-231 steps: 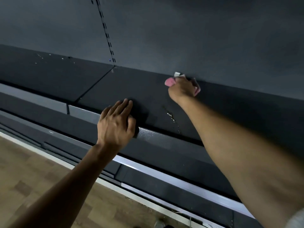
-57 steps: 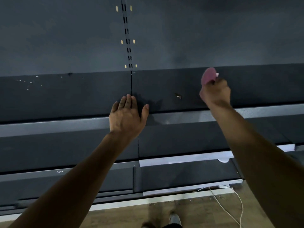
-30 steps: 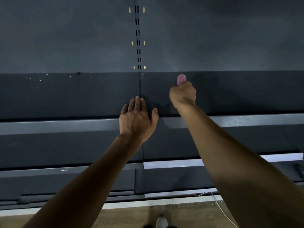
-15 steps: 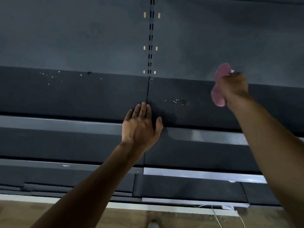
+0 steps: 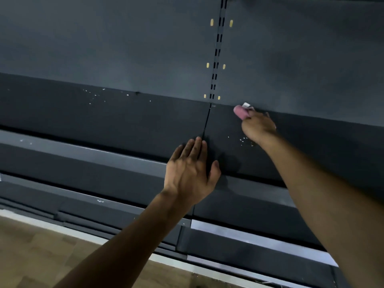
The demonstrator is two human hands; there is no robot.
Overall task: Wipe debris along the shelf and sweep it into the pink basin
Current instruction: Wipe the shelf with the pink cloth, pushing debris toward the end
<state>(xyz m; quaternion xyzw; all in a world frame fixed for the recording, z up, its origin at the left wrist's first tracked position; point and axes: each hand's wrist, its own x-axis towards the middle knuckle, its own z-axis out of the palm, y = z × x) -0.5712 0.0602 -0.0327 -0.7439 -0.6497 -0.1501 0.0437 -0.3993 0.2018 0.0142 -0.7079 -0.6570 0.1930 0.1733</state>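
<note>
Since the frame 0.5 s back, R hand (image 5: 258, 126) has swung from mid-air at the right, cloth raised off the surface, down to the rear edge of the shelf (image 5: 124, 121), close to the seam (image 5: 205, 125). L hand (image 5: 192, 173) sits at approx. the same spot on the front lip.

Status as I read it from the head cam:

1. R hand: fingers curled round the pink cloth (image 5: 240, 112). Cloth end sticks out past the knuckles, at the shelf/back-panel junction. Individual fingertips not visible; cannot tell how tightly it grips.
2. L hand: flat, palm down, fingers straight and pressed together, thumb spread to the right. Fingertips lie just left of the seam; heel overhangs the front rail (image 5: 83, 150).
3. Debris, grp 1 (image 5: 244, 140): small white specks just below R hand, between both hands, right of the seam.
4. Debris, grp 2 (image 5: 99, 95): scattered specks along the rear edge, well left of the seam.
5. Slotted upright (image 5: 216, 59) runs up the back panel (image 5: 104, 38), directly above the seam.

Clearance: shelf surface left of L hand is open across to grp 2. Lower shelves step out toward the wood floor (image 5: 31, 256).

Pink basin: not in view.
</note>
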